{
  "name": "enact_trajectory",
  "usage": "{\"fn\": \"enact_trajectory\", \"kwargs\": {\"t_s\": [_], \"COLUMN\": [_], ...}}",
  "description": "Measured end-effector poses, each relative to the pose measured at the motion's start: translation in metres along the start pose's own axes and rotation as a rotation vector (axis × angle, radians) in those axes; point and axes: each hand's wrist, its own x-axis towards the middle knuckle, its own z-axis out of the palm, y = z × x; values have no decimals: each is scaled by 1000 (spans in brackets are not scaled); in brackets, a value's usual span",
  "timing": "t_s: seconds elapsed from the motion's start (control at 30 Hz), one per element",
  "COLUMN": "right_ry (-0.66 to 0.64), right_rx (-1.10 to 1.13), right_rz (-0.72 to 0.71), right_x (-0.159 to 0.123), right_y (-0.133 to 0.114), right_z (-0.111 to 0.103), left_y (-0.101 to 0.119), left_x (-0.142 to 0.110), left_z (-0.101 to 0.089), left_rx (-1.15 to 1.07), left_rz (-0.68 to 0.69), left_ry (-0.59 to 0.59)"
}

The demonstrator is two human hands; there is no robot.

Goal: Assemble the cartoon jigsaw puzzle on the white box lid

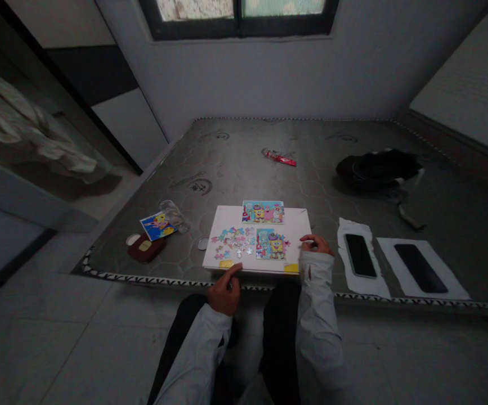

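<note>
A white board or flat box (244,214) lies in front of me at the bed's edge. On it sits a partly assembled cartoon jigsaw puzzle (271,244), with many loose puzzle pieces (232,239) spread to its left. Behind them is a printed reference picture (263,212) of the cartoon characters. My left hand (225,289) is at the board's front edge, index finger stretched onto it, the other fingers bent, nothing visible in them. At the board's right edge rests my right hand (316,244), fingers loosely bent and apart, holding nothing that I can see.
To the left lie a brown case (146,248), a blue cartoon card (157,226) and a clear plastic wrapper (175,216). Two phones (361,256) (421,268) rest on white sheets at right. Farther back are a red packet (281,158) and a black bag-like item (376,170).
</note>
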Motion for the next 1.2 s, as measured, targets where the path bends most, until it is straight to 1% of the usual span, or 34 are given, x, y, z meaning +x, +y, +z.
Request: {"fn": "enact_trajectory", "kwargs": {"t_s": [0.27, 0.4, 0.6, 1.0, 1.2], "right_ry": [-12, -26, -35, 2, -19], "right_rx": [9, 13, 31, 42, 35], "right_rz": [37, 45, 10, 10, -48], "right_x": [0, 0, 1, 1, 2], "right_y": [3, 6, 8, 9, 12], "right_z": [1, 0, 1, 4, 4], "left_y": [-1, 0, 0, 2, 2], "left_x": [0, 2, 2, 1, 1], "left_z": [0, 0, -1, -1, -1], "left_rx": [-1, -27, -35, -43, -51], "left_rz": [-4, 18, 12, -32, -34], "left_ry": [0, -1, -16, -42, -44]}}
